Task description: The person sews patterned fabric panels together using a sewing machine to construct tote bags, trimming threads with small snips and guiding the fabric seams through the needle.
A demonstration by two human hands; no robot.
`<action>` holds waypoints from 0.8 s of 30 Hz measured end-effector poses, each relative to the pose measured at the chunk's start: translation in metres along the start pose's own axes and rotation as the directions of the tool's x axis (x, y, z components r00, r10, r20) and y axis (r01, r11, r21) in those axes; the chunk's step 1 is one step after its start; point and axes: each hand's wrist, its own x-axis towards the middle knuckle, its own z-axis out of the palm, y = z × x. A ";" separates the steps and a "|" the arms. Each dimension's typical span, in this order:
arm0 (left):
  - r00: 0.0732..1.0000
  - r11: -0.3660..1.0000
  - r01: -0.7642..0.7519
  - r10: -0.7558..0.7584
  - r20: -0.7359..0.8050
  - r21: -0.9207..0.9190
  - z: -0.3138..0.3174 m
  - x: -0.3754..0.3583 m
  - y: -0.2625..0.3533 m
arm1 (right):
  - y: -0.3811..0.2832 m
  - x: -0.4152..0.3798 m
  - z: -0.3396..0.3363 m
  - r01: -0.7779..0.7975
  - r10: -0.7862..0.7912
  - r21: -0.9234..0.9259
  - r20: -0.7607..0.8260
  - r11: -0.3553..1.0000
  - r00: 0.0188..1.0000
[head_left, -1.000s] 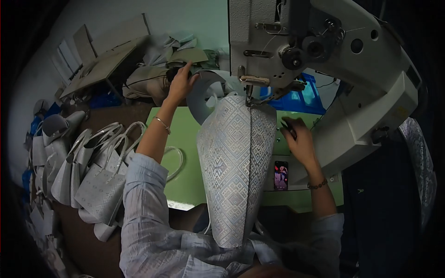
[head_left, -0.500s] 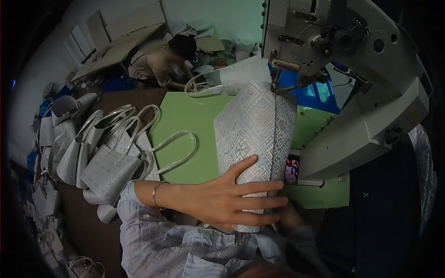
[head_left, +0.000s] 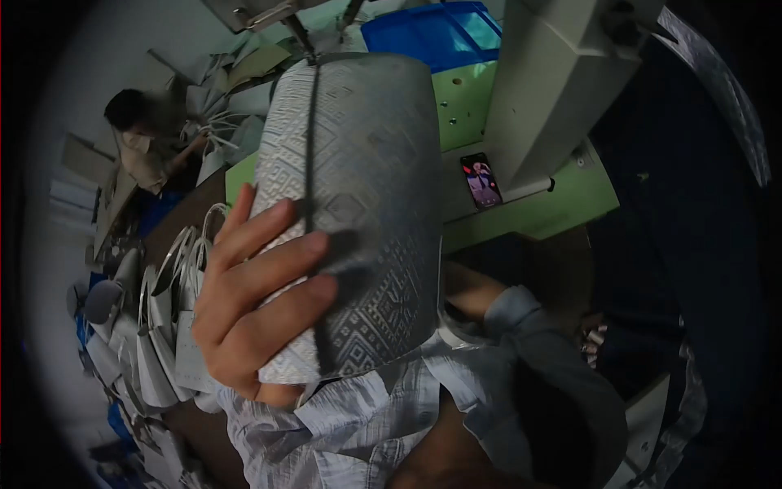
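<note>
A silver handbag body (head_left: 371,204) with an embossed geometric pattern stands tall before me, a dark seam running down its left part. Its top edge sits at the needle and presser foot area of the sewing machine (head_left: 554,90). My left hand (head_left: 265,289) is wrapped round the bag's lower left side, fingers lying across the panel close to the seam. Behind the bag's right edge goes my right hand (head_left: 466,292); only its wrist part shows below the sleeve, and its fingers are hidden.
A phone (head_left: 481,181) lies by the machine base on the green tabletop (head_left: 538,220). Behind stands a blue bin (head_left: 432,37). Several pale handbags (head_left: 159,350) with looped handles are heaped on the left. A co-worker (head_left: 151,147) handles white straps at the back left.
My view has swung right and closer to the bag. The bag has turned, bringing its seam to the left and another side into view. My left hand now holds its left side.
</note>
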 end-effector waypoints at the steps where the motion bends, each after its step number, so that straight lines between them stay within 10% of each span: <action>1: 1.000 1.000 -0.004 0.004 -0.010 0.019 0.002 0.001 -0.001 | -0.006 0.000 -0.005 -0.024 0.026 0.059 -0.027 0.998 0.999; 13: 0.991 0.976 -0.119 0.106 0.078 0.183 0.112 -0.090 -0.051 | -0.122 0.085 0.016 -0.175 0.151 0.500 0.087 0.849 0.985; 14: 0.995 0.973 -0.097 0.088 0.050 0.211 0.113 -0.089 -0.050 | -0.111 0.096 0.000 0.109 -0.112 0.284 -0.005 0.953 0.994; 19: 1.000 0.987 0.015 -0.013 -0.012 0.159 0.151 -0.079 -0.051 | -0.083 0.009 -0.043 0.787 -0.773 -0.042 0.165 0.615 0.613; 21: 0.998 0.989 0.036 -0.029 -0.047 0.141 0.152 -0.080 -0.048 | -0.091 -0.034 -0.043 0.910 -0.758 -0.119 0.516 0.397 0.398; 24: 0.995 0.993 0.098 -0.097 -0.025 0.067 0.159 -0.079 -0.051 | -0.064 -0.050 -0.020 0.971 -0.776 -0.210 0.591 0.113 0.218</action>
